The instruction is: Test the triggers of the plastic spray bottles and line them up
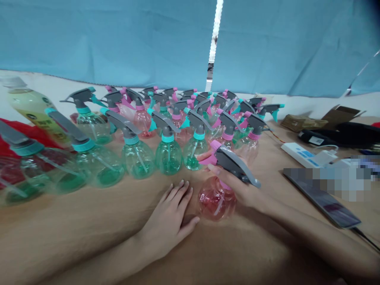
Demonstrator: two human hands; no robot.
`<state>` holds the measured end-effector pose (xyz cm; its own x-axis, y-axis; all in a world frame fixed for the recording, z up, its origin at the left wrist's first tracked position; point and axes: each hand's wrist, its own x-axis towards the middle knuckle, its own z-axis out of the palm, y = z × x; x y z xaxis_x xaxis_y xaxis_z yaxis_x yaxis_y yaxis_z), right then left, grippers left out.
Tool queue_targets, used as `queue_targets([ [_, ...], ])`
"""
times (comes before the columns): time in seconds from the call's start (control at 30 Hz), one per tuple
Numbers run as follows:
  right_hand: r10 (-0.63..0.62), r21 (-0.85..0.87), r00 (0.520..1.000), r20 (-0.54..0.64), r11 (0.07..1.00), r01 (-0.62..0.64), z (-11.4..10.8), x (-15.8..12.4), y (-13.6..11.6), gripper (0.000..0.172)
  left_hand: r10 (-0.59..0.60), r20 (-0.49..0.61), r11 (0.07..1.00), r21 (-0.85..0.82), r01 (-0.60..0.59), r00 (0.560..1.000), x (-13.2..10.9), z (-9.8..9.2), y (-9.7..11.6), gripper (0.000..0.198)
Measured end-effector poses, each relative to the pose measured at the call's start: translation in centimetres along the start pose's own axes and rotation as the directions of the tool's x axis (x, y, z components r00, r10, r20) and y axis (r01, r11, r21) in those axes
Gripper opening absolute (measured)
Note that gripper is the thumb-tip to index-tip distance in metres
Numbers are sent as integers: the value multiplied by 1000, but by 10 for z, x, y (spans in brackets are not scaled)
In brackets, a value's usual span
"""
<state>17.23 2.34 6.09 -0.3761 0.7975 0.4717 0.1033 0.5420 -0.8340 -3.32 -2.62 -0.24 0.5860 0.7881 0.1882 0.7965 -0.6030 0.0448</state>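
A pink spray bottle (215, 200) with a grey and pink trigger head stands near the middle of the table. My right hand (240, 186) is closed around its neck just below the trigger, with fingers reaching toward the pink lever. Flat on the tabletop beside it lies my left hand (170, 213), fingers stretched out and thumb apart, holding nothing. Just beyond my hands is a green spray bottle (168, 156) with a turquoise collar, and next to it another green spray bottle (192, 152).
Several more green and pink spray bottles crowd the back and left of the brown table (118, 233). A large labelled bottle (35, 107) stands at far left. On the right lie a phone (323, 200) with a cable, a white power strip (305, 155) and a cardboard box (341, 117).
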Motion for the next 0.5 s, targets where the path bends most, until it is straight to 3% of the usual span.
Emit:
queue_targets([
  [0.37, 49, -7, 999, 17, 999, -49, 1, 1, 0, 30, -2, 12, 1000, -5, 2, 1000, -2, 0, 0, 64],
  [0.5, 16, -23, 1000, -9, 1000, -16, 0, 1, 0, 26, 2, 4, 1000, -13, -2, 1000, -2, 0, 0, 63],
])
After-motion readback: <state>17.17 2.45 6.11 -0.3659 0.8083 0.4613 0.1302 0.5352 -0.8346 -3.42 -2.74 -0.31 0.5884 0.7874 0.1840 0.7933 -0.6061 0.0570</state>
